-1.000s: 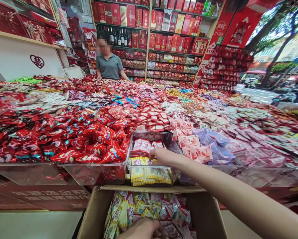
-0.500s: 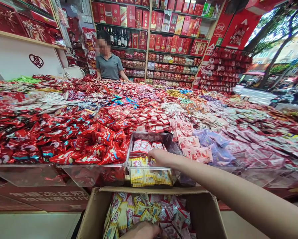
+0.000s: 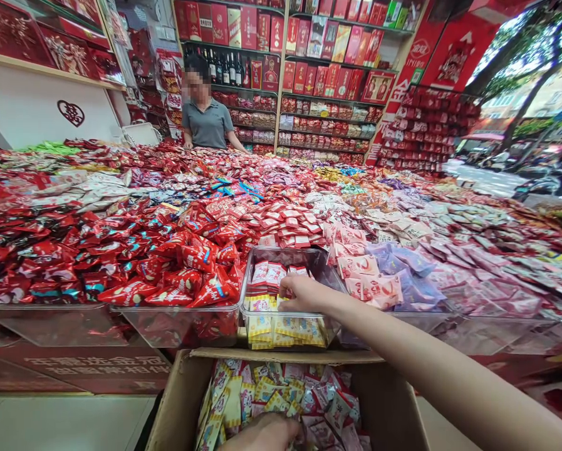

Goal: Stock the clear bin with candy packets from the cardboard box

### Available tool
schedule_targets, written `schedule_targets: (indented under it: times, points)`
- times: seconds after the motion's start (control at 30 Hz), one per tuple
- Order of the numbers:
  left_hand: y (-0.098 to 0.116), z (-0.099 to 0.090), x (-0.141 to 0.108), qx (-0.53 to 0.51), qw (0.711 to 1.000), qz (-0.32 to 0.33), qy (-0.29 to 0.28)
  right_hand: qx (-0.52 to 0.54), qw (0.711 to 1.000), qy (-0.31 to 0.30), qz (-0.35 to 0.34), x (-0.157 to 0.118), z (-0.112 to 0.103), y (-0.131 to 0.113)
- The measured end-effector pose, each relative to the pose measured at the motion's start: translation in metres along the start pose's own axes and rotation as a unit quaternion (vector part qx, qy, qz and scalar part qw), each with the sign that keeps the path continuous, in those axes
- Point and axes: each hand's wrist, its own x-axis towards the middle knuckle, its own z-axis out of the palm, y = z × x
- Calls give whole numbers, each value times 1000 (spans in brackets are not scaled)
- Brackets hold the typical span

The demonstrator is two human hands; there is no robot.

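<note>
My right hand (image 3: 304, 293) reaches into a clear plastic bin (image 3: 285, 316), its fingers curled down on a yellow candy packet. Inside that bin, yellow-and-white candy packets (image 3: 260, 324) lie in the front part and red-and-white packets (image 3: 267, 275) behind them. Below, my left hand (image 3: 267, 432) is in an open cardboard box (image 3: 393, 407) at the bottom of the view. Its fingers are bent among loose yellow and pink candy packets (image 3: 275, 401); what they grip is hidden under the hand.
Red candy packets (image 3: 168, 275) are heaped left of the bin, pink (image 3: 374, 289) and purple packets (image 3: 405, 275) to its right. Clear bin fronts line the display's near edge. A person in a grey shirt (image 3: 208, 125) stands behind the display, before shelves of red boxes (image 3: 327, 78).
My right hand has settled slightly lower onto the yellow packets in the bin. The left hand has moved only slightly within the box. The view has shifted a little.
</note>
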Motion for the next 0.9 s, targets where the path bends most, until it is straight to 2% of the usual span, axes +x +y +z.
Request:
schedule_targets:
  times: [0.07, 0.13, 0.23, 0.3, 0.37, 0.43, 0.53, 0.6, 0.7, 0.8, 0.9]
  points:
    - [1, 3, 9, 62, 998, -23, -18, 24, 996, 80, -24, -4, -7, -3]
    - [0, 5, 18, 102, 993, -54, -38, 47, 980, 179, -73, -13, -14, -7]
    - [-7, 12, 27, 77, 991, -81, -72, 70, 938, 306, -143, -40, -18, -20]
    - [-14, 18, 29, 49, 990, -102, -78, 85, 921, 343, -163, -67, -11, -31]
    - [-18, 24, 30, 18, 991, -118, -67, 104, 920, 339, -169, -98, 5, -40]
    - [-17, 27, 30, -13, 991, -121, -49, 125, 928, 316, -153, -129, 32, -44]
    - [-10, 27, 30, -56, 991, -116, -27, 162, 948, 264, -68, -162, 76, -37]
    - [-4, 22, 31, -89, 990, -112, -1, 161, 968, 191, 4, -169, 97, -27]
    - [4, 6, 35, -163, 981, -93, 57, 140, 981, 95, 92, -167, 108, -14]
    - [11, -12, 37, -275, 957, -62, 73, 179, 969, 71, 157, -161, 107, -12]
    - [19, -21, 36, -383, 922, -28, 55, 265, 948, 60, 165, -159, 105, -17]
